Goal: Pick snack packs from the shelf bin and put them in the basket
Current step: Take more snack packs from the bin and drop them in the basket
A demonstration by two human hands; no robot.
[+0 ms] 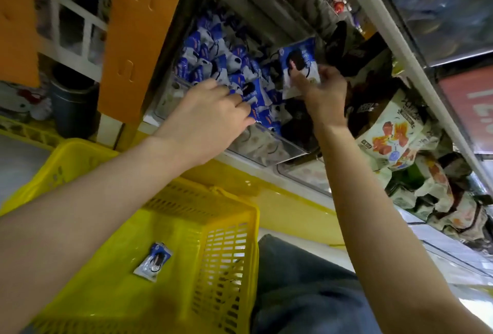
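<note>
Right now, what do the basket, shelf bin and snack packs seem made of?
Basket: yellow moulded plastic, going by its slotted walls. Shelf bin: clear rigid plastic, perhaps acrylic; packs show through. Snack packs: shiny crinkled printed film, probably plastic.

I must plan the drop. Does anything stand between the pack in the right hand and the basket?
Nothing blocks it fully. The pack, held by the right hand, is over the bin, behind its clear front wall. The left forearm crosses over the basket's left side; the rest is open.
</note>
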